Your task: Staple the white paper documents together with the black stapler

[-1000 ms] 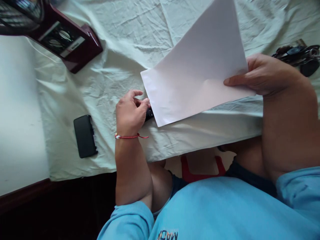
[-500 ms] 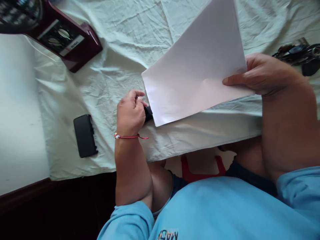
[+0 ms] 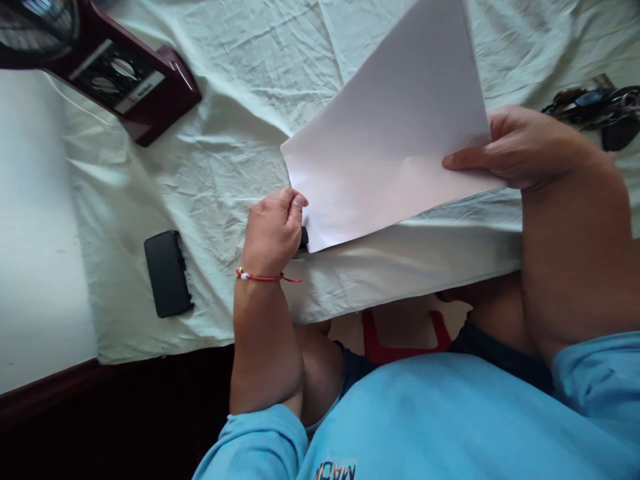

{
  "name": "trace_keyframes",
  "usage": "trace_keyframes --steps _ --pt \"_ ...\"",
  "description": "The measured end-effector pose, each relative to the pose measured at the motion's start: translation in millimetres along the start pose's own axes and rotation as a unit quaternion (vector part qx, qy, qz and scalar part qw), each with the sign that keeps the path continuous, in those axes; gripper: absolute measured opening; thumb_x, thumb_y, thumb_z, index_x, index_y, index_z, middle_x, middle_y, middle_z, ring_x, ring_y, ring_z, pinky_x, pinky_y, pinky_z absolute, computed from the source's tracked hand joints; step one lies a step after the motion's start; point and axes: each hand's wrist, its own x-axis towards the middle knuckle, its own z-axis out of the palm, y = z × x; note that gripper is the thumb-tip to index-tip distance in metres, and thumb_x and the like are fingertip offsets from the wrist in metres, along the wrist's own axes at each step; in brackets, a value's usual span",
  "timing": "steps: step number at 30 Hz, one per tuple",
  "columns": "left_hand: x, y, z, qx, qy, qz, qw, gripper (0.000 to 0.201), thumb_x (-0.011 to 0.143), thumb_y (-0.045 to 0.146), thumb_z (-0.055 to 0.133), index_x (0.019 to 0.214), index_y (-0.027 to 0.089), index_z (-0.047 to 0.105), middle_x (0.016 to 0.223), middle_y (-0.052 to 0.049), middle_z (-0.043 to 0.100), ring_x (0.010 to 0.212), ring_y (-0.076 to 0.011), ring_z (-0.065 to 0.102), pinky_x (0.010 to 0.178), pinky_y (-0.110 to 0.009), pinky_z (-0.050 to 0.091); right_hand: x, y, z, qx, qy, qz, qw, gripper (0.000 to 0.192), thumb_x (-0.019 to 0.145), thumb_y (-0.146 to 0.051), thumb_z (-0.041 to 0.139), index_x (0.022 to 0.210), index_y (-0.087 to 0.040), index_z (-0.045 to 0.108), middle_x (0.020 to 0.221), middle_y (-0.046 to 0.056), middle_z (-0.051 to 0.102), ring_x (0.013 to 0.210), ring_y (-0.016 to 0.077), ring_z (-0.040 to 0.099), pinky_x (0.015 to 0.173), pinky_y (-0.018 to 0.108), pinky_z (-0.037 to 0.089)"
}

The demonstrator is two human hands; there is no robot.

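Near the frame's center, the left hand [image 3: 273, 230] is closing around a small black object [image 3: 303, 237], mostly hidden, at the lower corner of a white sheet of paper [image 3: 395, 137]. The right hand [image 3: 525, 148] is pinching the sheet's right edge, holding it tilted above the wrinkled pale cloth [image 3: 240, 133]. A black case [image 3: 167, 273] is lying at lower left, a dark red fan base [image 3: 125, 77] is sitting at upper left, and keys [image 3: 600, 110] are resting at the far right.
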Motion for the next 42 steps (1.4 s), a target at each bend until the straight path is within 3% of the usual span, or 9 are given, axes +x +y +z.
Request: trace_keyframes --steps 14,16,18,20,22,25,35,39,42 --pt "-5 -1 5.3 0.036 0.019 0.006 0.999 0.027 0.104 0.038 0.053 0.086 0.028 0.07 0.083 -0.008 0.074 0.079 -0.0297 0.066 0.081 -0.042 0.048 -2 -9 7 -0.004 0.03 0.028 0.999 0.007 0.083 -0.021 0.08 0.09 -0.019 0.08 0.109 0.006 0.079 0.105 0.0312 0.077 0.118 0.065 0.056" --pt "-5 3 5.4 0.073 0.003 -0.011 0.997 0.03 0.105 0.039 0.048 0.088 0.027 0.07 0.088 -0.01 0.075 0.083 -0.0314 0.068 0.082 -0.043 0.049 -2 -12 8 0.005 0.034 0.03 0.999 0.004 0.085 -0.016 0.08 0.089 -0.018 0.081 0.105 0.005 0.079 0.095 0.0238 0.076 0.113 0.056 0.061" --pt "-5 11 6.8 0.134 -0.016 -0.041 0.99 0.034 0.106 0.039 0.042 0.094 0.026 0.072 0.094 -0.013 0.077 0.089 -0.0334 0.07 0.085 -0.043 0.05 -2 -13 9 0.033 0.029 0.032 0.998 0.01 0.088 -0.008 0.078 0.092 -0.016 0.082 0.106 0.004 0.079 0.086 0.0143 0.073 0.097 0.038 0.066" --pt "-5 21 10.0 0.195 -0.034 -0.078 0.977 0.04 0.107 0.037 0.036 0.103 0.023 0.073 0.101 -0.015 0.078 0.095 -0.0354 0.072 0.087 -0.044 0.051 -2 -13 9 0.062 0.023 0.04 0.997 0.017 0.091 0.0 0.073 0.093 -0.014 0.082 0.104 0.004 0.079 0.078 0.0079 0.069 0.077 0.022 0.06" --pt "-5 31 14.1 0.234 -0.054 -0.107 0.965 0.045 0.108 0.034 0.03 0.111 0.019 0.073 0.105 -0.018 0.078 0.097 -0.037 0.072 0.087 -0.045 0.051 -1 -13 9 0.078 0.019 0.044 0.996 0.017 0.092 0.003 0.072 0.09 -0.011 0.08 0.099 0.005 0.078 0.073 0.0053 0.066 0.064 0.016 0.051" --pt "-4 36 19.0 0.249 -0.072 -0.121 0.958 0.046 0.109 0.032 0.029 0.112 0.019 0.072 0.106 -0.02 0.077 0.096 -0.0374 0.072 0.085 -0.045 0.05 0 -12 9 0.099 0.007 0.034 0.995 0.015 0.091 0.004 0.072 0.091 -0.01 0.08 0.095 0.005 0.077 0.07 0.0059 0.066 0.061 0.015 0.05" --pt "2 11 3.1 0.061 0.006 -0.087 0.994 0.022 0.1 0.031 0.056 0.083 0.026 0.069 0.076 -0.005 0.067 0.078 -0.0268 0.063 0.08 -0.038 0.046 11 -3 14 0.152 0.059 0.013 0.987 0.016 0.092 -0.001 0.077 0.104 -0.01 0.082 0.105 0.009 0.079 0.078 0.011 0.072 0.071 0.024 0.056" --pt "3 7 -2.7 -0.041 0.021 -0.092 0.995 0.021 0.1 0.03 0.062 0.081 0.024 0.068 0.066 0.0 0.06 0.064 -0.0194 0.055 0.069 -0.035 0.042 18 4 12 0.193 0.119 -0.038 0.973 0.019 0.089 -0.001 0.081 0.102 -0.015 0.082 0.109 0.005 0.079 0.084 0.011 0.074 0.078 0.025 0.06" --pt "3 6 -0.1 -0.131 0.077 -0.078 0.985 0.027 0.103 0.04 0.067 0.082 0.023 0.066 0.069 0.001 0.06 0.064 -0.0164 0.052 0.065 -0.033 0.041 23 9 7 0.241 0.175 -0.092 0.95 0.024 0.081 -0.003 0.086 0.098 -0.02 0.081 0.115 0.002 0.079 0.096 0.0135 0.076 0.092 0.029 0.064"
